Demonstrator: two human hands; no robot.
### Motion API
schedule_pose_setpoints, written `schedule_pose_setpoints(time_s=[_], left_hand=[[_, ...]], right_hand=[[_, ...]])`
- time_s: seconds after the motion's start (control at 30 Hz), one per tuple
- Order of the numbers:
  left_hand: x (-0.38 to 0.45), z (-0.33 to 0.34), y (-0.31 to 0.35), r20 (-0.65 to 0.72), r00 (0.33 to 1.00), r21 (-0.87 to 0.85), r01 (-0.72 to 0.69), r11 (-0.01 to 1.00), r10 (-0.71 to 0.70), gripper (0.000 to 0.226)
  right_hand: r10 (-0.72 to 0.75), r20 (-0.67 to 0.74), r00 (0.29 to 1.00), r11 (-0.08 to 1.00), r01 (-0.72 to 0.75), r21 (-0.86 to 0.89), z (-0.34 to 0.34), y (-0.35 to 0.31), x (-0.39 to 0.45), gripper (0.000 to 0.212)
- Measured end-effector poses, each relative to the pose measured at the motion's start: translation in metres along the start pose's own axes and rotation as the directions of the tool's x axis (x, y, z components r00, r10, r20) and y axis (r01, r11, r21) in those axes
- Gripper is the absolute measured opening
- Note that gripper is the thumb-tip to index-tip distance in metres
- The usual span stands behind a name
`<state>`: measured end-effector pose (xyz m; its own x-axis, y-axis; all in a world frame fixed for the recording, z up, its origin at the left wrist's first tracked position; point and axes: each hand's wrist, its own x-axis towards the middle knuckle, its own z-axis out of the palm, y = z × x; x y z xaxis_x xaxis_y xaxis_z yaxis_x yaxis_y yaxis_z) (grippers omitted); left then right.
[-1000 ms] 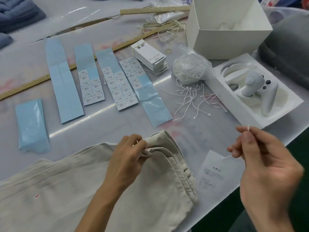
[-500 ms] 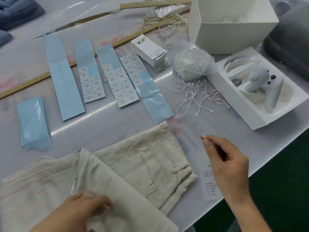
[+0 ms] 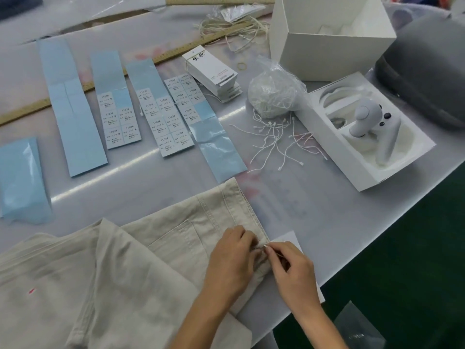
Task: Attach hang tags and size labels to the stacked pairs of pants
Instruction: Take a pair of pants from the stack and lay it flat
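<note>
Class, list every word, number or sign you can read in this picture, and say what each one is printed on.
"1103#": top line of each white size label on the blue backing strips.
"L": on several labels of the third strip; "XL" on the fourth strip.
Two large brush characters: top hang tag of the stack; unreadable.
Smaller print on labels, tags and rulers: too blurred.

Two bare forearms reach in from the near edge of the worktop, hands meeting fingertip to fingertip. The left hand (image 3: 232, 260) rests knuckles-up with fingers curled, while the right hand (image 3: 289, 269) closes thumb and forefinger in a fine pinch.
</note>
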<state>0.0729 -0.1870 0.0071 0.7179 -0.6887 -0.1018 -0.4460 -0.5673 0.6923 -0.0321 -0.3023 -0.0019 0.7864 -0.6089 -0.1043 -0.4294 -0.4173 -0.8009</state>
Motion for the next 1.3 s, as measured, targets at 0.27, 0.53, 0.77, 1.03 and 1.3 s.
schedule_pose_setpoints(time_s=[0.27,0.53,0.77,1.03,1.3], left_hand=[[-0.001,-0.023,-0.018,0.105,0.97,-0.505,0.243,0.828,-0.221,0.013],[0.004,-0.026,-0.025,0.152,0.97,-0.376,0.232,0.897,-0.187,0.023],[0.001,-0.021,-0.023,0.11,0.988,-0.248,0.133,0.96,-0.109,0.013],[0.0,-0.03,-0.031,0.121,0.969,-0.521,0.247,0.817,-0.216,0.016],[0.006,-0.053,-0.029,0.086,0.92,-0.853,0.265,0.449,-0.381,0.013]], right_hand=[[-0.211,-0.065,0.975,0.957,0.193,-0.216,0.013,-0.016,-0.015,0.028],[-0.107,-0.222,0.969,0.993,0.094,-0.07,0.039,-0.032,-0.02,0.019],[0.016,-0.194,0.981,1.0,-0.012,0.022,0.038,-0.036,-0.02,0.013],[-0.114,-0.155,0.981,0.993,0.107,-0.05,0.013,-0.042,-0.023,0.026],[0.055,-0.011,0.998,0.99,-0.056,-0.128,-0.014,-0.024,0.004,0.046]])
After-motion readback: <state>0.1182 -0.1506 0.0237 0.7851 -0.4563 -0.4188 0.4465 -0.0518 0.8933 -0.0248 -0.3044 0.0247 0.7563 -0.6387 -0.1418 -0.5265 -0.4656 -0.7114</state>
